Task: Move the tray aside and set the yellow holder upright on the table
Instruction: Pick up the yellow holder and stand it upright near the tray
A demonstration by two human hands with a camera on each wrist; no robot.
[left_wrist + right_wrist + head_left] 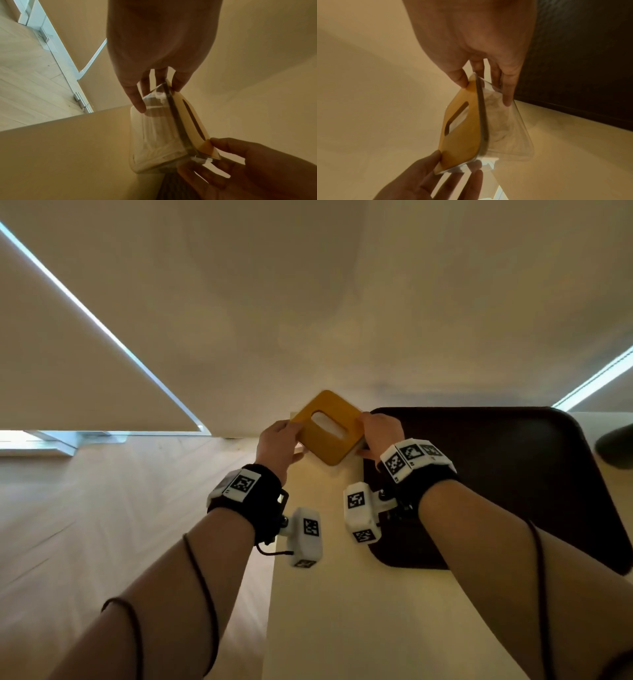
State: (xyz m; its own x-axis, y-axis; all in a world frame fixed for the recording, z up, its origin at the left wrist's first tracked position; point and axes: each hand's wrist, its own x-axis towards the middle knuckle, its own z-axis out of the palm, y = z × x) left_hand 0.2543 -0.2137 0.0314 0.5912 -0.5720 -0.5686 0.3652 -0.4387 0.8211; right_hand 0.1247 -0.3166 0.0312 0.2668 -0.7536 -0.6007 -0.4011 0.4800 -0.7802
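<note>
Both hands, left (279,445) and right (380,436), pinch opposite corners of the holder (327,428), tilted at the table's (329,594) far edge beside the tray (513,474); such shallow corner grips could let its clear body slip

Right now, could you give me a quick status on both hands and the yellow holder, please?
Left hand and right hand grip opposite corners of the yellow holder. Holder tilted, not yet upright. Dark tray at right.

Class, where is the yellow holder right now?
The yellow holder is held tilted between the left hand and right hand, at the table's far end, beside the dark tray.
</note>
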